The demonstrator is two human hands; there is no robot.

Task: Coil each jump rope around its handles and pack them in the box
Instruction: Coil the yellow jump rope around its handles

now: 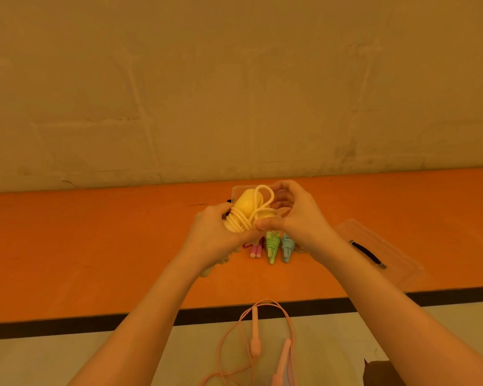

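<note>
My left hand point(212, 227) grips a yellow jump rope point(244, 211) by its two handles, with cord wound round them in several turns. My right hand point(290, 215) pinches the loose end loop of that cord beside the coil. Behind both hands stands a clear plastic box point(236, 192), mostly hidden. On the orange table lie coiled ropes: a green one point(272, 246), a blue one point(287, 247) and a small pink one point(255, 250). An uncoiled pink jump rope point(255, 344) hangs below the table's near edge.
A clear box lid point(379, 246) with a black clip lies on the orange table point(95, 246) to the right. A black strip runs along the table's near edge. A plain wall rises just behind the table.
</note>
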